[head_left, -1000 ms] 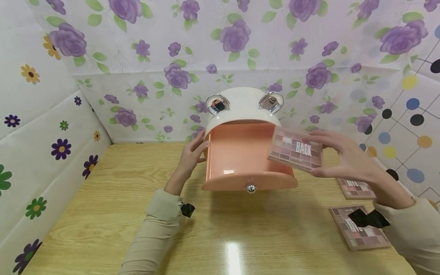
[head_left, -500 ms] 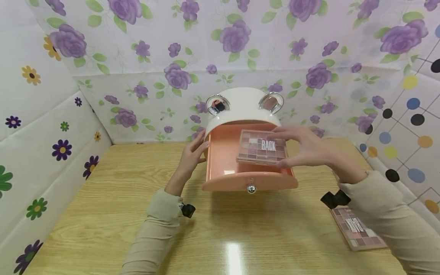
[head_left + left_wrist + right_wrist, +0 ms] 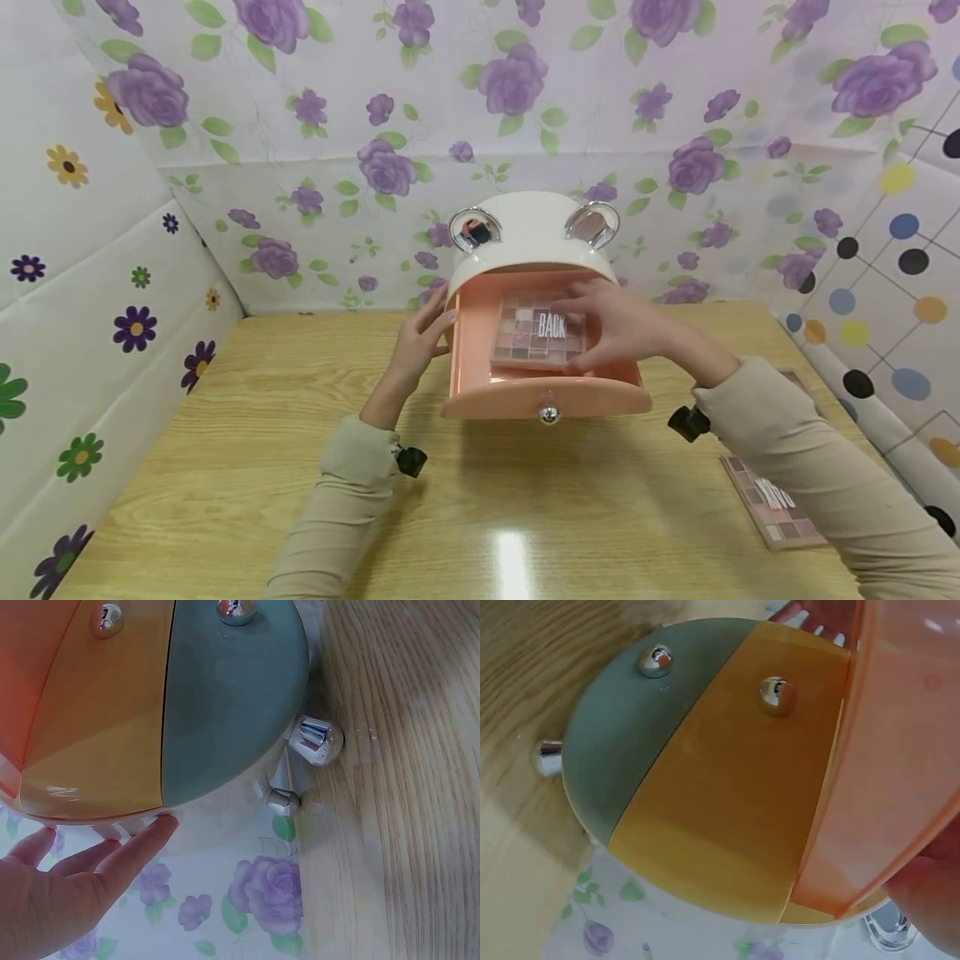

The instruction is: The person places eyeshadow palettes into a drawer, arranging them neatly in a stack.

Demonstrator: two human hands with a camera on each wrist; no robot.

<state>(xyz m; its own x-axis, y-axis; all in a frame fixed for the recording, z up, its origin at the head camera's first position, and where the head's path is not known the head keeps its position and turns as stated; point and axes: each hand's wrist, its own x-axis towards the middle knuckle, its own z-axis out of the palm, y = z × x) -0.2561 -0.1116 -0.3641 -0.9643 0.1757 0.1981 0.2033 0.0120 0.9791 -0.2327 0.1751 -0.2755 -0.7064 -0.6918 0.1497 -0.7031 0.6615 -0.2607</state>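
Note:
In the head view, a white rounded drawer box (image 3: 525, 221) with two silver ring-like ears stands at the back of the table, its pink top drawer (image 3: 545, 397) pulled out. My right hand (image 3: 626, 325) pinches the right side of an eyeshadow palette (image 3: 529, 340) marked "BACK", tilted inside that drawer. On the box's left side rest the fairly straight fingers of my left hand (image 3: 415, 348). The left wrist view shows those fingertips against the side, by the yellow drawer (image 3: 101, 727) and green drawer (image 3: 229, 712). The pink drawer partly hides the right hand in its wrist view.
On the wooden table (image 3: 300, 467), another palette (image 3: 772, 504) lies at the right, partly covered by the right sleeve (image 3: 810, 458). Part of a further one (image 3: 795, 382) shows behind that sleeve. Flowered sheeting (image 3: 360, 225) hangs close behind the box.
My right hand has carried the "BACK" palette leftward from beside the box, over the pink drawer and down into it. The left hand and box have stayed put.

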